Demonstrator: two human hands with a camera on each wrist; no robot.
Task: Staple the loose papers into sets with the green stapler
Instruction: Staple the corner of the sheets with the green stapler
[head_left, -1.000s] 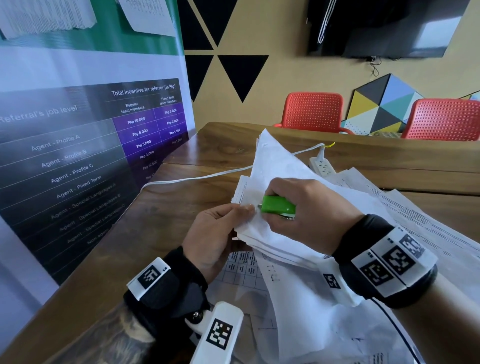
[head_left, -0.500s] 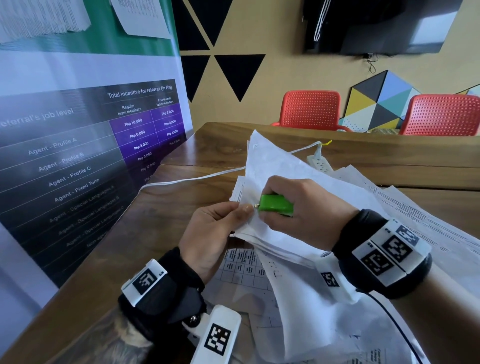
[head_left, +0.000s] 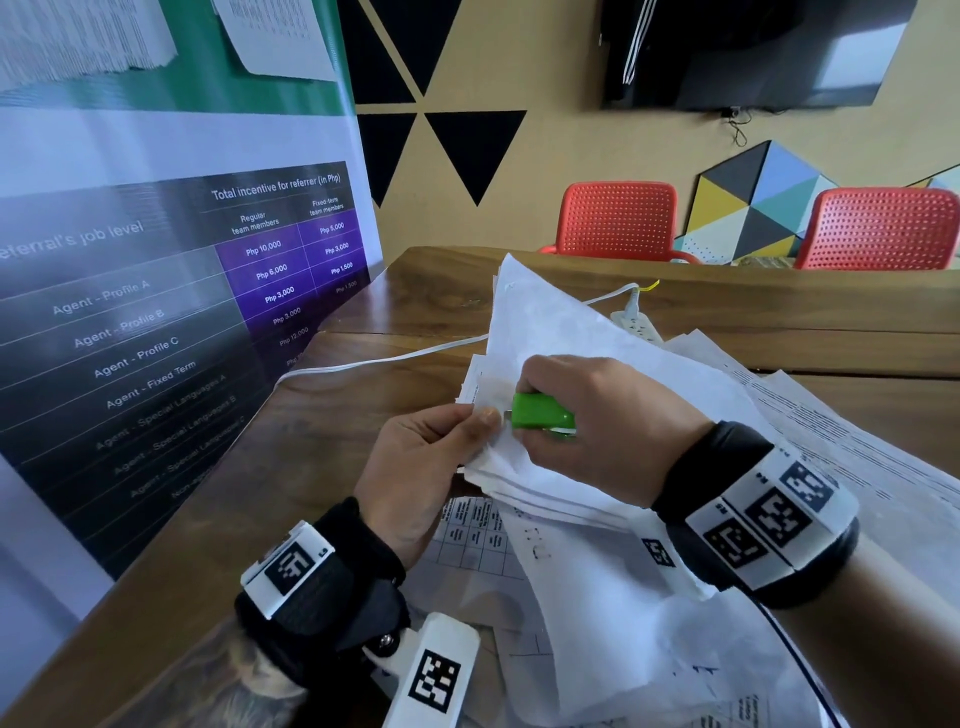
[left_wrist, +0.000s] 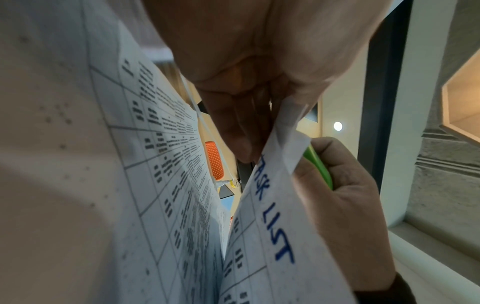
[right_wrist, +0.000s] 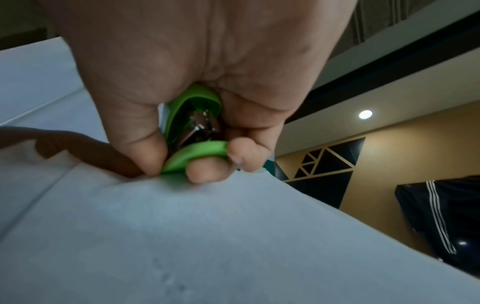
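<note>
A lifted set of white papers (head_left: 561, 332) is held above the table, its left corner pinched between thumb and fingers of my left hand (head_left: 415, 467). My right hand (head_left: 597, 410) grips the small green stapler (head_left: 543, 412), whose nose points left at that corner, close to my left thumb. The right wrist view shows the stapler (right_wrist: 192, 131) clamped between thumb and fingers, its metal core visible, with the paper (right_wrist: 182, 236) under it. From the left wrist, the sheet headed "TASK LIST" (left_wrist: 275, 216) is pinched in my left hand (left_wrist: 249, 115), the stapler (left_wrist: 319, 166) just behind it.
More loose printed sheets (head_left: 831, 457) and a sheet with a table grid (head_left: 472, 535) lie spread on the wooden table (head_left: 322, 457). A white power strip (head_left: 636, 325) and its cable (head_left: 374, 361) lie behind the papers. A banner (head_left: 156, 312) stands left; two red chairs (head_left: 618, 218) are beyond the table.
Both hands and the paper set have shifted very slightly; the stapler stays at the pinched corner. Grips are unchanged.
</note>
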